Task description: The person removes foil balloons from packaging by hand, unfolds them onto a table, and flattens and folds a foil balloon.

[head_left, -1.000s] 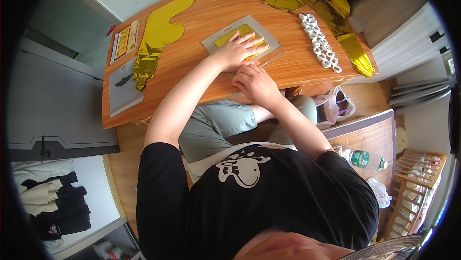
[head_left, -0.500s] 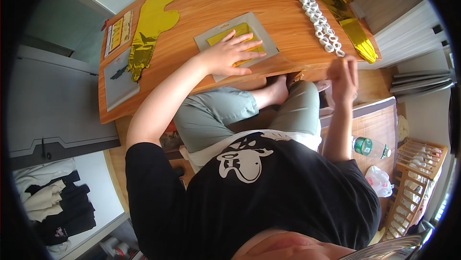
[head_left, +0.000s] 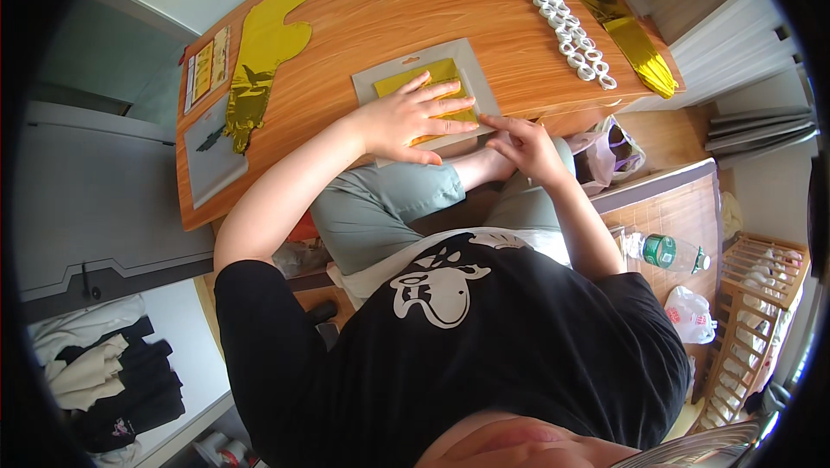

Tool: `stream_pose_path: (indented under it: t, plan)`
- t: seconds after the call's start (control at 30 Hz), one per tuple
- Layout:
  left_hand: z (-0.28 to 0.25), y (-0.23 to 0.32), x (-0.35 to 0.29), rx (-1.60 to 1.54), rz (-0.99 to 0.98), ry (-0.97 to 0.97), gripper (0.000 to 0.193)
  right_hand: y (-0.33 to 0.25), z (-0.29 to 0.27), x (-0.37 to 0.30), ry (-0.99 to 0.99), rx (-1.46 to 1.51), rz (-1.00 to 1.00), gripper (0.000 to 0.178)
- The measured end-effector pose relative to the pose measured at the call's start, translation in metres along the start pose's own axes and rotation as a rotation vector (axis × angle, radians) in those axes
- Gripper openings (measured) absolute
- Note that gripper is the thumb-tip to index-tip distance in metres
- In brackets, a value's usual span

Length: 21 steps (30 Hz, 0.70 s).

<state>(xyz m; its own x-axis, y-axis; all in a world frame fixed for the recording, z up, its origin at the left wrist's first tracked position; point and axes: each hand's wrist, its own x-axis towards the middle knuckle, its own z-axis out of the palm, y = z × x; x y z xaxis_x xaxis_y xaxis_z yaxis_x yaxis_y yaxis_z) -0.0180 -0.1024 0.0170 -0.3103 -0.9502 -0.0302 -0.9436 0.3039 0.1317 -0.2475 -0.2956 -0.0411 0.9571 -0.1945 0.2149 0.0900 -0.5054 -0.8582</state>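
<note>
While I watch through the head camera, the folded gold foil [head_left: 442,70] lies at the near edge of the table, within the outline of a flat grey sleeve [head_left: 475,63] with a hang slot in its far side; I can't tell whether the foil is inside it or on top.

Left hand [head_left: 403,120]: palm down over the foil, fingers [head_left: 447,88] spread with gaps between them, thumb held off toward the near edge. Presses flat, pinches nothing that I can see.

Right hand [head_left: 527,151]: index finger stretched to the sleeve's right-hand corner, its tip at or just beside it; contact unclear from here. Thumb stands apart from the index, no pinch between them. Remaining fingers partly hidden; I can't tell how far they curl.

Outward on the wood-grain table [head_left: 380,6]: right, a cluster of white rings [head_left: 571,36] in rows, with crumpled gold film [head_left: 638,51] beyond. Left, a flat gold balloon [head_left: 270,33], a printed card [head_left: 207,69] and a clear sleeve [head_left: 206,178] holding something dark. Floor side, right: a plastic bottle [head_left: 674,254] lying down.
</note>
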Motion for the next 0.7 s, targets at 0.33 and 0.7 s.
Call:
stream_pose_path:
  t: [0.33,0.7]
  plan:
    - [0.007,-0.010,-0.022,-0.413,-0.084,0.445,0.055,0.024,0.007,-0.002,0.210,0.158,0.031,0.018]
    - [0.031,0.078,-0.081,-0.094,-0.511,0.418,0.055,0.010,0.007,-0.020,0.241,0.258,0.256,0.017]
